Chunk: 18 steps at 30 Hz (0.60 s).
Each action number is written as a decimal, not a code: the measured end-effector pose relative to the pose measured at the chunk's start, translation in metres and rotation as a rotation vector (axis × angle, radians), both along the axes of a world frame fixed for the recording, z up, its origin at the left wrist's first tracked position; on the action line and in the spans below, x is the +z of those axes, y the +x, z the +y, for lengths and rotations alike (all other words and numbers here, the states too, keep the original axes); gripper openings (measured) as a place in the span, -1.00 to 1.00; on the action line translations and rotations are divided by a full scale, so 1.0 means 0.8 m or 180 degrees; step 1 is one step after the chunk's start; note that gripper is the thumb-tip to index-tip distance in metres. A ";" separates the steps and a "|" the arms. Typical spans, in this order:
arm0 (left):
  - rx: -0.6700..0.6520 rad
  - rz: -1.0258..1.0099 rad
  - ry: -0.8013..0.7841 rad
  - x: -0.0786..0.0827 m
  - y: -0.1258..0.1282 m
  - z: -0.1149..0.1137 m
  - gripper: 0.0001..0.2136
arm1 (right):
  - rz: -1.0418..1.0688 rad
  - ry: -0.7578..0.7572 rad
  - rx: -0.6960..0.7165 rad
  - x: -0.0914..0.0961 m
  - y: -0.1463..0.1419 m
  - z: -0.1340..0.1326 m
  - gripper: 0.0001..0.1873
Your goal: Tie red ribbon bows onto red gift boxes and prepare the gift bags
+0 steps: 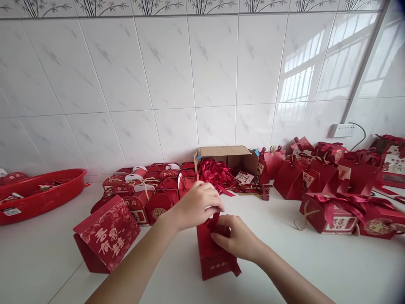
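A small red gift box point(211, 255) stands on the white table in front of me, gold lettering low on its near face. Over its top, my left hand point(198, 205) pinches a dark red ribbon point(215, 220) between bent fingers. My right hand point(241, 237) is closed on the same ribbon at the right side of the box, thumb against the fingers. One ribbon end hangs down by the box's right corner. The fingers partly cover the box top, so the form of the loop there is hidden.
A red tent-shaped box point(107, 234) with white characters stands at left, near a red plastic basin point(47, 196). Behind are several small red boxes point(163, 198) and a cardboard box point(249, 162) spilling red ribbons point(215, 173). Ribboned boxes point(337, 213) and another person's fingers point(398, 228) are at right.
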<state>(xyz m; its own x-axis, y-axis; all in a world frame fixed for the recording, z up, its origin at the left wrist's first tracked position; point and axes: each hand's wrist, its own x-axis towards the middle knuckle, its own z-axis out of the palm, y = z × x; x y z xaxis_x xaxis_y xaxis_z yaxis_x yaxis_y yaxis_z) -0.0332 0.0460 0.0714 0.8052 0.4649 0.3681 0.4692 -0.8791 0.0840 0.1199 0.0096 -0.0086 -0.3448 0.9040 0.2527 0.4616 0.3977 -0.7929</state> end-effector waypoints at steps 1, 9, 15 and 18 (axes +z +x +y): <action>0.0018 -0.0043 0.0052 -0.003 0.005 0.009 -0.84 | 0.0072 0.0004 0.0014 0.000 0.002 -0.001 -0.79; 0.0951 -0.1631 -0.1468 -0.055 -0.023 -0.010 -0.79 | 0.0473 0.0099 -0.0127 -0.013 -0.002 -0.001 -0.58; 0.0961 -0.2038 -0.2182 -0.090 -0.034 -0.026 -0.85 | 0.0619 0.0088 -0.0169 -0.017 -0.004 -0.002 -0.62; 0.0803 -0.2270 -0.2378 -0.100 -0.030 -0.027 -0.85 | 0.1221 -0.0122 -0.0423 -0.023 -0.006 -0.003 -0.74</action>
<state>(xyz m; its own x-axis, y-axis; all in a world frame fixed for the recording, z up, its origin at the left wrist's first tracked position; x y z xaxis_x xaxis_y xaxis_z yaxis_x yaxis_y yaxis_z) -0.0573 0.0247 -0.0088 0.3647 0.8914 0.2691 0.2601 -0.3750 0.8898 0.1148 0.0069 -0.0266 -0.1115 0.9456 0.3056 0.1747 0.3214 -0.9307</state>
